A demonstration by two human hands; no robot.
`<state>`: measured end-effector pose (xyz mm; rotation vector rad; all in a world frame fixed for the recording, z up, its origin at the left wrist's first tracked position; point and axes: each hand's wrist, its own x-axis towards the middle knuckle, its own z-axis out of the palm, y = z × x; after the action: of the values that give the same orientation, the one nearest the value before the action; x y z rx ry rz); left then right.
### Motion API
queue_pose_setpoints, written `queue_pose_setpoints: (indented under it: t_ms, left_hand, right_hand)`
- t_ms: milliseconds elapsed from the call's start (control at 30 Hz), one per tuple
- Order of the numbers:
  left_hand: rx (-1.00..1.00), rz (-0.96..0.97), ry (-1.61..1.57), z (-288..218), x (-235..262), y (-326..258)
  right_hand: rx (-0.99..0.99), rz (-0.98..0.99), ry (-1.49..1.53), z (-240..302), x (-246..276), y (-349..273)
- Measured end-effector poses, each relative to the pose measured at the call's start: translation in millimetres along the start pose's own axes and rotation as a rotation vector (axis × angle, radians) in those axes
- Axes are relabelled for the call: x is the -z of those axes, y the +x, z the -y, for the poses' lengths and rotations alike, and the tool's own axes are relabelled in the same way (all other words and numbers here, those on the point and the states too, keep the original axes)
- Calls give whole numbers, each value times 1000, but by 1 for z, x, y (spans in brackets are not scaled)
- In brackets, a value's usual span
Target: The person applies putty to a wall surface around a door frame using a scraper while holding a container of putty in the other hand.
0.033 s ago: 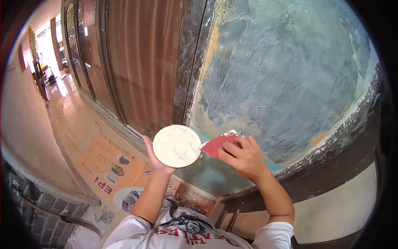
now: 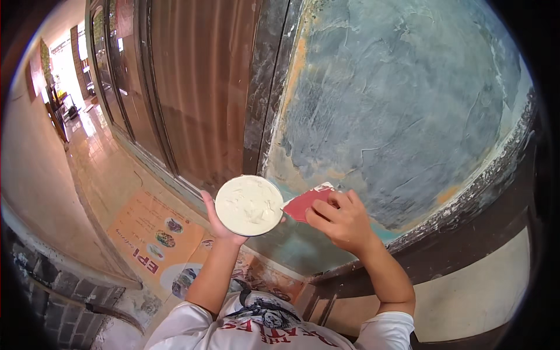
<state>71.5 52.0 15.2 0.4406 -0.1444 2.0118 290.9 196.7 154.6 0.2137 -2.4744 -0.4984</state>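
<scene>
A round container (image 2: 251,234) of creamy white paste (image 2: 248,204), its surface ridged, sits face-up on the left hand (image 2: 225,231). A flat red putty spreader (image 2: 301,206), white-smeared along its upper edge, slants from the right hand (image 2: 345,226), its left corner at the container's right rim.

Creamy white paste (image 2: 248,204) at centre — and right of it, a deep-red scraper (image 2: 303,205), white-edged! Upper right, the wall (image 2: 402,105) swirls blue-grey with ochre patches; upper left, brown door panel (image 2: 201,87), vertically striped — and orange flares from the sheet (image 2: 137,224), lower left.
</scene>
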Motion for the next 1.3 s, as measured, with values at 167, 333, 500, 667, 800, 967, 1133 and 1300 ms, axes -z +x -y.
queue_pose_setpoints:
  t_ms: [167,333,500,667,800,967,1133,1300]
  left_hand:
    - [-38,-247,-161,12,4,6]
    - [48,-104,-16,32,-6,6]
    - [100,45,-34,48,-12,3]
    - [114,-4,13,63,-18,-1]
    - [115,-128,115,73,-19,-4]
    - [98,-103,10,82,-10,-3]
    - [66,-160,35,77,15,-10]
    - [15,-195,-5,64,26,-23]
  right_hand:
    - [62,58,-87,-1,4,-9]
    - [57,50,-93,-8,9,-17]
    - [66,20,-100,-16,14,-27]
    - [10,-52,-88,-20,12,-43]
    - [-83,-66,-42,-22,6,-53]
    - [-152,-82,-34,-27,-3,-62]
    - [-278,-139,-35,-34,-39,-74]
    - [-543,-73,145,-40,-96,-93]
